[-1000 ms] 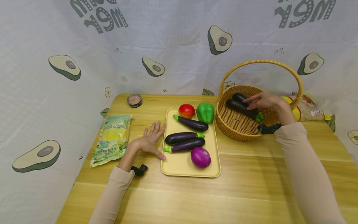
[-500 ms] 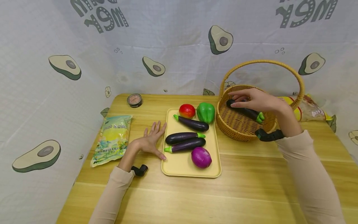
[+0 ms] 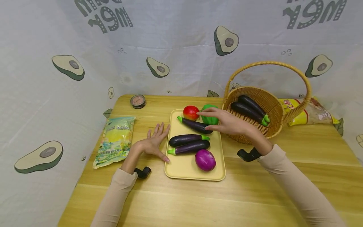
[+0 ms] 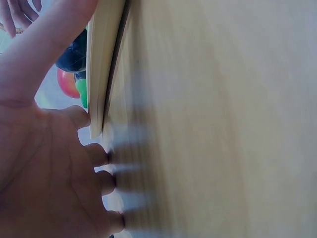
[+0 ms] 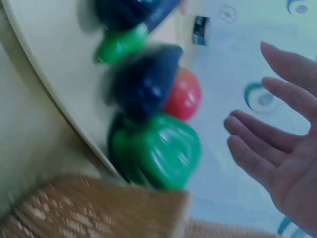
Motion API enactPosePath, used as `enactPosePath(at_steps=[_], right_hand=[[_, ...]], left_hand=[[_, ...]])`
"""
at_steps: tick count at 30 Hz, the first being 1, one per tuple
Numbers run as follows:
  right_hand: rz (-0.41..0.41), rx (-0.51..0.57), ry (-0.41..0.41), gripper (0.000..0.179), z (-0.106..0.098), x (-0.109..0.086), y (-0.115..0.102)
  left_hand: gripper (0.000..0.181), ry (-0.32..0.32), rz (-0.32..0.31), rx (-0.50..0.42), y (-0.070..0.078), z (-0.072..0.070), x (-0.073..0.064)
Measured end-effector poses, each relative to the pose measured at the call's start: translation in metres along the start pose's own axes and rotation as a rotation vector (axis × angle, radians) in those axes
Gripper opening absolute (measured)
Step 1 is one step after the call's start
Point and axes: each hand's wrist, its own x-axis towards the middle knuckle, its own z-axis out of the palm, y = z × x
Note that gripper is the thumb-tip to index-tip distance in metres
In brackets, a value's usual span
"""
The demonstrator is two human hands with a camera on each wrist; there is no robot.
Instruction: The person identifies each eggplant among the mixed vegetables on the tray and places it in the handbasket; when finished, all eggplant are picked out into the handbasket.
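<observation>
From afar, I hold the left hand (image 3: 151,145) spread wide at the edge of the tray (image 3: 184,170); my right hand (image 3: 227,123), fingers parted, hovers empty near the pepper (image 5: 158,151). Three eggplants (image 3: 193,147) lie on the tray, two in the basket (image 3: 274,110).

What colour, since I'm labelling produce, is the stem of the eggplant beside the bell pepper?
The stem is bright green, clearest in the head view.

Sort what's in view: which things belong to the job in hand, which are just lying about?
Likely the job, near the right hand: tray, its three eggplants, basket, its two eggplants; perhaps red fruit, green pepper, onion.

Probably lying about, off the tray: green-yellow bag, round container, yellow bag.
</observation>
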Motion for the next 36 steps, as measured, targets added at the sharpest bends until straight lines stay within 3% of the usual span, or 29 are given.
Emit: enactPosePath(at_steps=[11,30,36], right_hand=[[-0.043,-0.023,-0.036,0.056,0.035,0.023,0.007],[-0.009,-0.090,-0.006,0.048,0.048,0.035,0.008],[-0.034,-0.172,0.003,0.045,0.053,0.040,0.007]], left_hand=[[0.148,0.008,-0.009,0.010,0.002,0.000,-0.002],[0.147,0.005,-0.003,0.012,0.004,0.000,-0.002],[0.147,0.008,-0.014,0.016,0.002,0.000,-0.002]])
